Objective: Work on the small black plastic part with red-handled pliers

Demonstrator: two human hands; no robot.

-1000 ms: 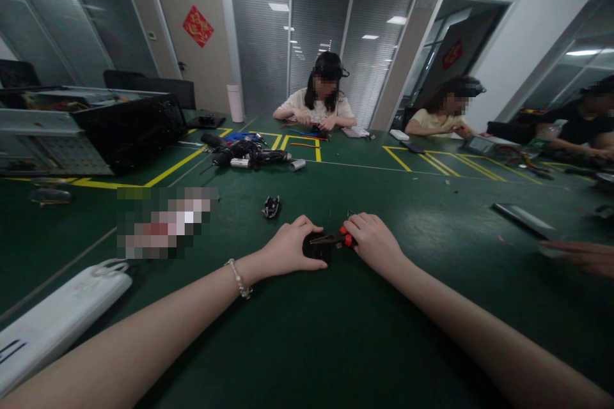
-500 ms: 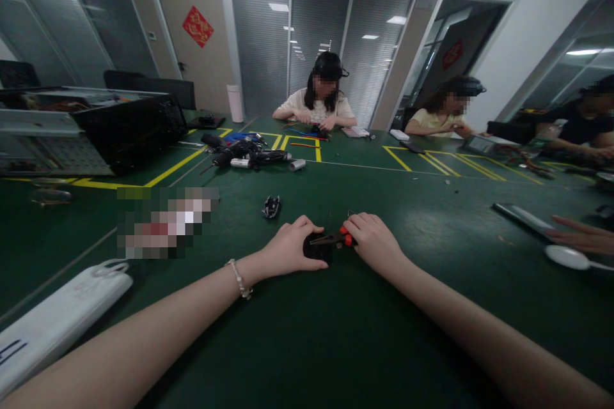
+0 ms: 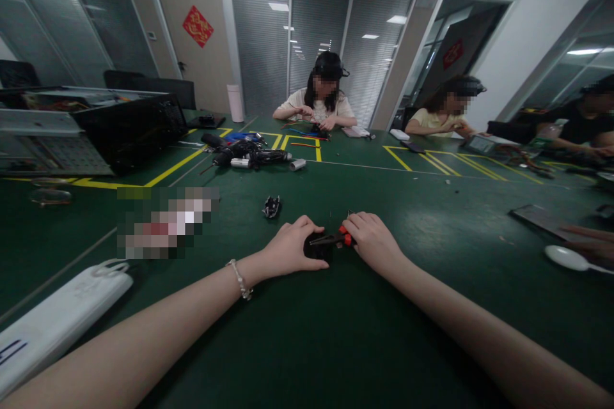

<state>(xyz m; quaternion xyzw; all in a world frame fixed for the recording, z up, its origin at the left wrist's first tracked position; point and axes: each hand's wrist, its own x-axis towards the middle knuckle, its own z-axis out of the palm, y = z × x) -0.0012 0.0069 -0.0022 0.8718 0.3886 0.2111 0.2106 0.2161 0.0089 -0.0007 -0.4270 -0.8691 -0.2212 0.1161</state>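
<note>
My left hand (image 3: 290, 246) curls its fingers and thumb around a small black part (image 3: 315, 252) on the green table, too dark to make out in detail. Pliers with red handles and long dark jaws (image 3: 326, 239) are gripped in my right hand (image 3: 373, 235). Their tips point left and lie over the black part. Whether the jaws pinch anything on it I cannot tell. A little beyond my left hand lies a small black and silver piece (image 3: 272, 206), apart from both hands.
A white power strip (image 3: 67, 313) lies at the left, with a computer case (image 3: 96, 134) behind it. Tangled cables and tools (image 3: 244, 150) lie farther back. At the right are a flat dark device (image 3: 540, 217), a white spoon-shaped thing (image 3: 566, 258) and another person's hand (image 3: 588, 239).
My hands, the pliers and the black part look almost unmoved. At the right, the flat device has shifted and tilted under the other person's hand.
</note>
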